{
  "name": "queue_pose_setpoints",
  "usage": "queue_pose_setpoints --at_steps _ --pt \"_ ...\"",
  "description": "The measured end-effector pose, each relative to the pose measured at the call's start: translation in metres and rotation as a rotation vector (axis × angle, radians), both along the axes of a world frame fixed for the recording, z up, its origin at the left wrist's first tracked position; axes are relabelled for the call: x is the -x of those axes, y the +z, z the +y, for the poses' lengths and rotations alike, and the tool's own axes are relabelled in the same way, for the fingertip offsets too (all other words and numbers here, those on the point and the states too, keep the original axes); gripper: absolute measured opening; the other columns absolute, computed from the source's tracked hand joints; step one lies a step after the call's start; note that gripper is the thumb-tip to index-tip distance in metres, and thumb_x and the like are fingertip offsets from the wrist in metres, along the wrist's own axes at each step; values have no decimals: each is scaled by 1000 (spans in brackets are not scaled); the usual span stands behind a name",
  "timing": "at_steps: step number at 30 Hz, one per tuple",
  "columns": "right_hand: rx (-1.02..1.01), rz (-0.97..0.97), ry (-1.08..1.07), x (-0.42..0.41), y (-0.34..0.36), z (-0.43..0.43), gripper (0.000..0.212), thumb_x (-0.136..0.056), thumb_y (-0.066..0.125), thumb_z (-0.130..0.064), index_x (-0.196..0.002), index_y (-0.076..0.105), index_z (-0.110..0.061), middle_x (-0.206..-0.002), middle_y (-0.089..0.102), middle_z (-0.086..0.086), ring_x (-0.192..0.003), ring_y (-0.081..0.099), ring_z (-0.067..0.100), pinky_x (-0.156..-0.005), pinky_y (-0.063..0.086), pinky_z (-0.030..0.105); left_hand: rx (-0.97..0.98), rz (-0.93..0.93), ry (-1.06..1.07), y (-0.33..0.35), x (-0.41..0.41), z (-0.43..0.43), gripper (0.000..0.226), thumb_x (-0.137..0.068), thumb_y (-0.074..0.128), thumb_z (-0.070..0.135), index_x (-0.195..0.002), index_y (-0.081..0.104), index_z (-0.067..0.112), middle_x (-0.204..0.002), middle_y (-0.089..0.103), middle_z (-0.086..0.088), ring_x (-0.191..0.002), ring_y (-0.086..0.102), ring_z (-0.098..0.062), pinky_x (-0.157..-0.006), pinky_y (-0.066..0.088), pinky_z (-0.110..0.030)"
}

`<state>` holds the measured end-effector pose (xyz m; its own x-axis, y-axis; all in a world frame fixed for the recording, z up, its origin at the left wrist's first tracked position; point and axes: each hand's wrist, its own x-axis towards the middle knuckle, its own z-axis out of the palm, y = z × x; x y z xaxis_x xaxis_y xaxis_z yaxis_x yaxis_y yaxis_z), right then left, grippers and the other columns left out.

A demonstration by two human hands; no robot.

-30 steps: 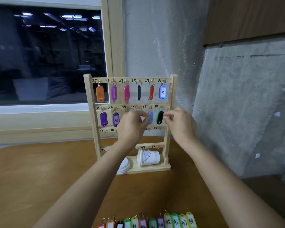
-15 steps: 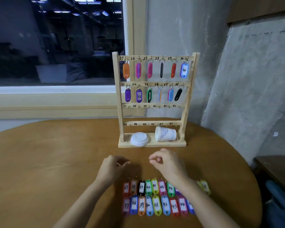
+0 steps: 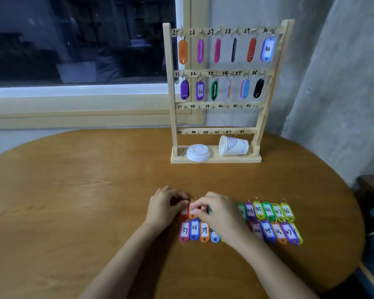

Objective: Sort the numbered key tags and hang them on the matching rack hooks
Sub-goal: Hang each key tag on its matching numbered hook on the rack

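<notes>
Hands meet low over the round wooden table (image 3: 73, 190), both working at the left end of two rows of coloured plastic key tags (image 3: 268, 221) laid flat on it. From the head camera, the left hand (image 3: 163, 207) is curled, its fingertips bunched at the metal ring of an orange key tag with a white paper label (image 3: 192, 210) in the far row; whether they actually pinch the ring I cannot tell. The right hand (image 3: 219, 212) lies across the middle of the rows, thumb and forefinger closed on that same orange tag's label end. Its number is partly covered.

Tags in the near row read 37, 38 and 39 at the left, then 45, 46 and 47 at the right; the far row shows 44 through 48. Each is a small rounded plastic fob with a handwritten number on a white insert.

Farther back stands the pale wooden rack with four hook rails (image 3: 216, 159), hand-numbered 25 to 48. Its top two rails are filled with hanging tags; the lower two rails, 37 to 48, hold bare hooks. On its base rest a stack of white plastic cup lids (image 3: 198, 152) and a white paper cup lying on its side (image 3: 233, 146).
</notes>
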<state>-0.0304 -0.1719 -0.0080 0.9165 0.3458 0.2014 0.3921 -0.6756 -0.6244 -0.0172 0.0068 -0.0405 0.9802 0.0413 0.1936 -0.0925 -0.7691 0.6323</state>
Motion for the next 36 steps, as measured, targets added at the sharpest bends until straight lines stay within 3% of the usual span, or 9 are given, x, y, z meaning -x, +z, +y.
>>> queue_pose_setpoints --at_steps 4,10,12,17,20,24,26,30,36 --pt "98 -12 98 9 -2 1 16 -85 65 -39 -99 70 -33 -89 57 -12 -88 47 3 -70 39 26 118 -86 19 -3 4 1 18 -77 75 23 -71 65 37 -80 65 11 -79 57 -7 -73 39 -18" --pt "248 -99 131 12 1 4 18 -86 63 -41 -99 70 -32 -99 58 -13 -98 43 7 -73 43 28 156 -162 52 -7 6 3 6 -83 71 19 -86 75 17 -82 67 6 -77 61 -11 -71 42 -15" --pt "237 -104 123 10 2 6 14 -87 62 -40 -94 71 -31 -96 58 -13 -96 43 6 -71 42 27 156 -178 53 -6 7 2 7 -82 71 17 -87 76 15 -82 68 5 -75 61 -11 -69 43 -15" --pt "122 -56 65 2 4 10 10 -87 63 -38 -88 71 -33 -89 61 -13 -90 45 3 -65 38 20 314 -172 152 -1 10 2 2 -77 76 16 -77 75 18 -71 68 18 -69 62 7 -67 41 -4" --pt "38 -35 23 -5 10 11 8 -84 65 -38 -84 72 -34 -77 63 -19 -75 50 -1 -62 39 21 364 -159 176 2 9 0 13 -77 76 18 -67 69 22 -63 67 14 -60 58 6 -61 40 -7" --pt "-86 2 8 -20 25 11 8 -83 68 -31 -80 74 -29 -55 53 -36 -59 51 -11 -49 30 11 415 -146 221 9 -2 5 18 -79 74 23 -64 65 22 -58 66 9 -54 57 1 -57 44 -13" --pt "-127 -20 14 -32 36 13 10 -84 68 -26 -77 76 -25 -54 54 -35 -59 52 -10 -55 32 10 484 -124 204 21 -13 10 15 -82 72 23 -68 69 17 -61 68 3 -56 60 -8 -55 48 -22" --pt "-179 -88 -20 -65 62 19 11 -83 67 -19 -77 76 -21 -64 65 -20 -57 54 -2 -61 49 28 500 -192 133 61 -39 16 11 -85 67 17 -79 72 9 -69 69 1 -58 56 1 -57 45 -14" --pt "-119 -156 -101 -114 106 26 7 -82 70 -31 -78 75 -29 -67 65 -19 -65 56 -2 -59 42 25 556 -278 49 125 -87 14 13 -87 66 19 -77 71 11 -59 59 8 -51 47 5 -53 37 -11"
